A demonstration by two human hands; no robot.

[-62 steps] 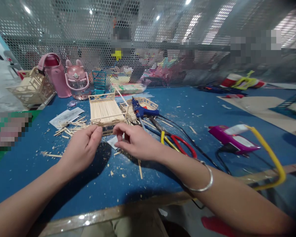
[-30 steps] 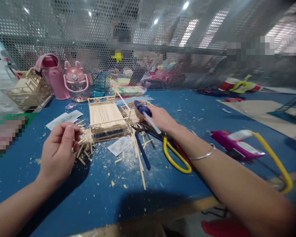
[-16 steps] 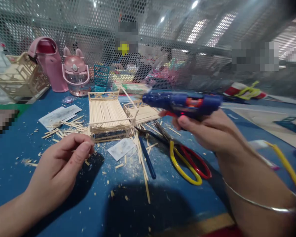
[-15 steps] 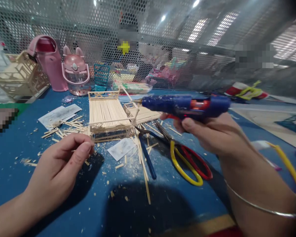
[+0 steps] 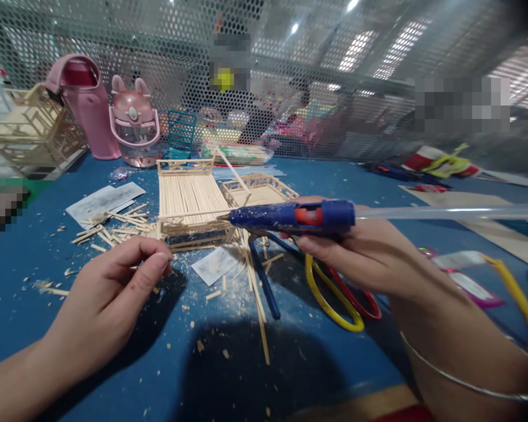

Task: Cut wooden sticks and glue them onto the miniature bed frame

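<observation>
A blue hot glue gun [image 5: 268, 218] is held in my right hand [image 5: 365, 252], its nozzle pointing left at the front right corner of a small bed frame [image 5: 187, 193] made of thin wooden sticks. A clear glue stick [image 5: 440, 212] runs out of the gun's back. My left hand [image 5: 118, 287] is closed, thumb against curled fingers, close to the bed's front left corner; whether anything is pinched there is hidden. Behind the gun is a second stick frame [image 5: 264, 193]. One loose stick [image 5: 233, 170] leans at a slant between the two frames.
Scissors with yellow and red handles [image 5: 334, 299] and blue-handled pliers [image 5: 266, 281] lie under the right hand. Loose sticks [image 5: 132, 221] and paper pieces [image 5: 217, 265] litter the blue table [image 5: 136, 381]. A pink bottle [image 5: 92, 117] and a rabbit-eared bottle [image 5: 135, 126] stand at the back left.
My right hand has moved the glue gun left and down, bringing the nozzle to the bed's front right corner. The second frame shows more. My left hand has hardly moved.
</observation>
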